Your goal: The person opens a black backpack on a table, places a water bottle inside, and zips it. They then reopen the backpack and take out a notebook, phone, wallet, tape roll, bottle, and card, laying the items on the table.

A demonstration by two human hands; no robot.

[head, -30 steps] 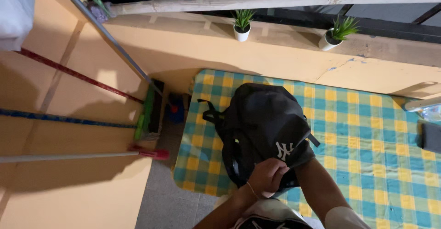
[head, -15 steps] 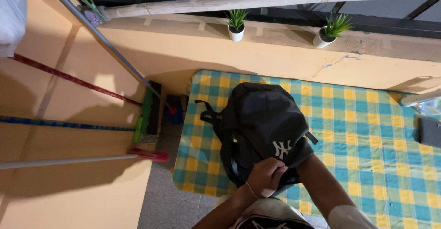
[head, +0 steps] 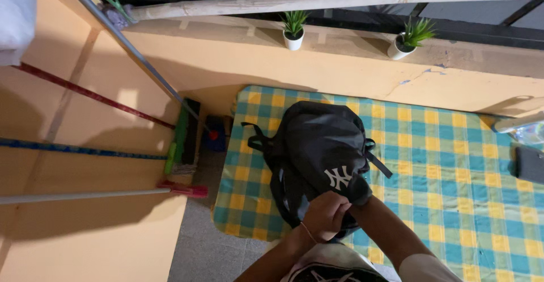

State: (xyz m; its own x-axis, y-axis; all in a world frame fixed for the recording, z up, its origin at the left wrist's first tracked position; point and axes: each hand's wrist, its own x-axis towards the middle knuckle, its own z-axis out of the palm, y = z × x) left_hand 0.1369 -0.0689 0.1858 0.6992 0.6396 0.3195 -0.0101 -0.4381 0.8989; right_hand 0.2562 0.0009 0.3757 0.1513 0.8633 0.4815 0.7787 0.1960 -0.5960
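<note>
A black backpack with a white emblem lies on a blue, green and yellow checked cloth. My left hand is closed in a fist on the bag's near edge, just below the emblem. My right hand meets it there from the right. It grips the dark fabric, and its fingers are mostly hidden by the bag and by my left hand. The bag's straps trail off to the left and right.
Long-handled brooms and a green brush lean in the orange corner on the left. Two small potted plants stand on the ledge behind. A dark flat object lies at the cloth's right edge. Grey floor shows beside the cloth.
Both hands stay at the backpack's near edge with barely any movement. The view has shifted slightly.
</note>
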